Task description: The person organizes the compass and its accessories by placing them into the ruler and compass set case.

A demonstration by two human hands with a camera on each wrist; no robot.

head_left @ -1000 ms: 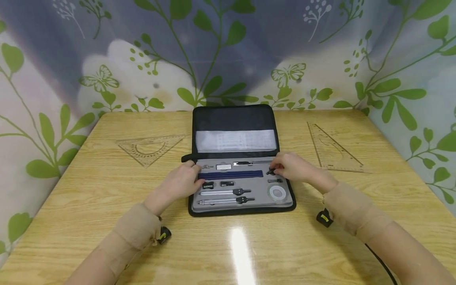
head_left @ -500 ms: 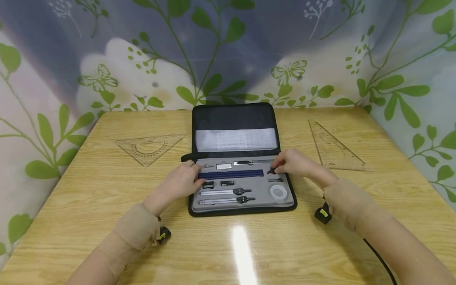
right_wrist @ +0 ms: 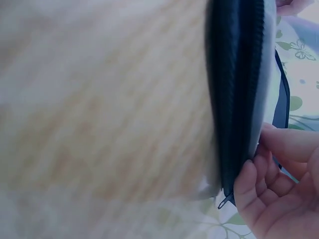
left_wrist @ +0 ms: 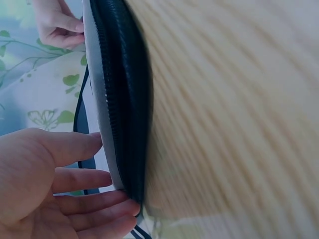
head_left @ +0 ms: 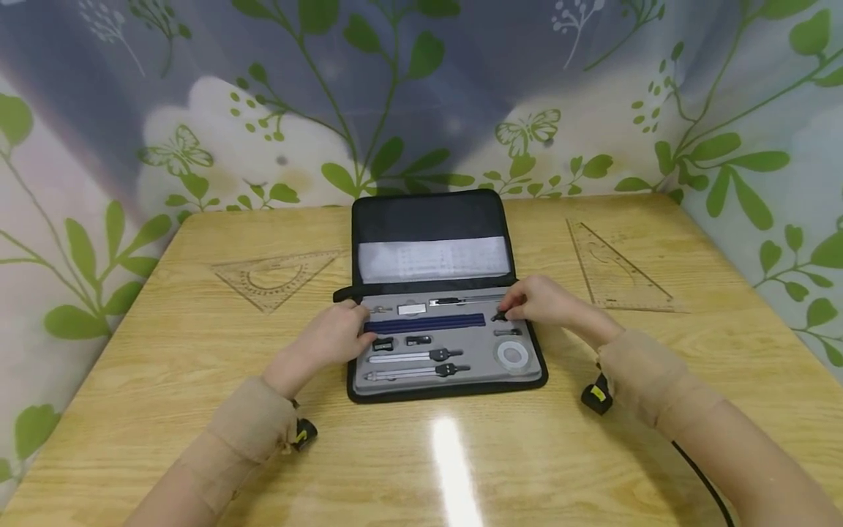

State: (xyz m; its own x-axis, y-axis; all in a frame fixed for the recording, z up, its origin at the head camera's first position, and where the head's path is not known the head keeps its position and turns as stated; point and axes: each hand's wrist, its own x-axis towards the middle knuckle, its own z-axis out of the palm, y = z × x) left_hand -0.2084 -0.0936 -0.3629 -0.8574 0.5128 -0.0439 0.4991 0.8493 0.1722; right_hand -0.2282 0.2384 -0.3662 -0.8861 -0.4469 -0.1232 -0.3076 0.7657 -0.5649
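A black zip case lies unfolded on the table, with drawing instruments set in its grey foam. At its upper right, my right hand pinches a small black part with thumb and fingertips; most of this part is hidden. My left hand rests on the case's left edge. The left wrist view shows its fingers fairly straight against the zip edge. Two compasses, dark blue pencils, an eraser and a white round disc-shaped thing sit in the foam. Near the left thumb is a sharpener.
A clear set square with a protractor lies left of the case. Another clear set square lies to its right. Behind the wooden table hangs a leaf-patterned curtain. A cable runs from the right wrist.
The right hand has drawn slightly back, and more of the small black part shows. The left hand stays at the case's edge. The head view has shifted a little.
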